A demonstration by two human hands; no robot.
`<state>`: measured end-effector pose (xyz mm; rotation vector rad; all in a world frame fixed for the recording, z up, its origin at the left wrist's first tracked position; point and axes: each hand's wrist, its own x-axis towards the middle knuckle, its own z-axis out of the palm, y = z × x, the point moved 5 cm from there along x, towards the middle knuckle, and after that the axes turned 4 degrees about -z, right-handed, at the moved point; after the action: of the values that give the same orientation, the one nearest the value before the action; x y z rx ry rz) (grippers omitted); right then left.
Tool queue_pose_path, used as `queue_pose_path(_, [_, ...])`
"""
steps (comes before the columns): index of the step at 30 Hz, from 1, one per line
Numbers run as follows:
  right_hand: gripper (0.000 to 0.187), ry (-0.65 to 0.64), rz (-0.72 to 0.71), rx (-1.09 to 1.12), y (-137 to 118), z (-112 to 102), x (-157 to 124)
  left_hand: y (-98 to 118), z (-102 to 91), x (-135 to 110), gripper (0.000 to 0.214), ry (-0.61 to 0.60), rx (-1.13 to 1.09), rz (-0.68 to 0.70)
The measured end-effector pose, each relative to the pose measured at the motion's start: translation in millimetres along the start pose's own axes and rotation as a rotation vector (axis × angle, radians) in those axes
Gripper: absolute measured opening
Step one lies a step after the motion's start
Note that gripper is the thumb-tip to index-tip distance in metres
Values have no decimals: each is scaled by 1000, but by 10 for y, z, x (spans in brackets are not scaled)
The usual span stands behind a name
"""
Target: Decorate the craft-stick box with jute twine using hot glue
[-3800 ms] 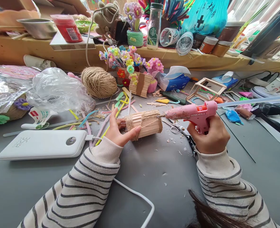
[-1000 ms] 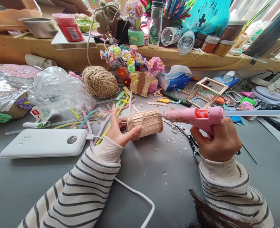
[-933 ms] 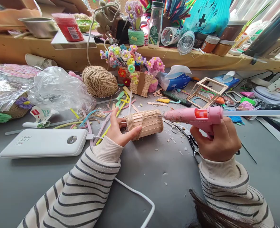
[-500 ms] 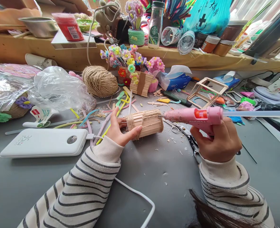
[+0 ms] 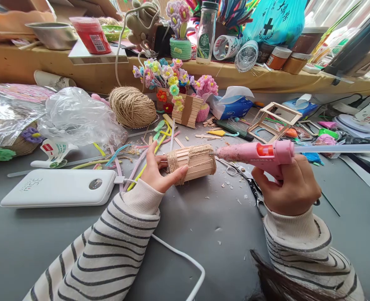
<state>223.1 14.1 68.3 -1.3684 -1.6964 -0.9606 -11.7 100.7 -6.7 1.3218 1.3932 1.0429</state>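
Observation:
My left hand grips a small cup-shaped holder of wooden sticks lying tilted on its side, its thumb across the near side. Jute twine wraps the end by my fingers, and more twine runs along the top and the right rim. My right hand is closed round the handle of a pink hot glue gun, with a long translucent glue stick sticking out of its back. The nozzle touches or nearly touches the holder's right rim. Black-handled scissors lie beneath the gun.
A white power bank with a plugged-in cable lies left. Behind stand a ball of jute twine, pipe-cleaner flowers, a tissue pack and a wooden stick frame. Scraps litter the grey table.
Almost nothing differs. Both hands, the stick holder and the glue gun keep their places, with only a very slight shift of the view.

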Motion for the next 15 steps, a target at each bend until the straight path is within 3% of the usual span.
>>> queue_pose_path(15, [30, 44, 2, -35, 26, 4, 20, 0, -2, -1, 115, -1, 5, -5])
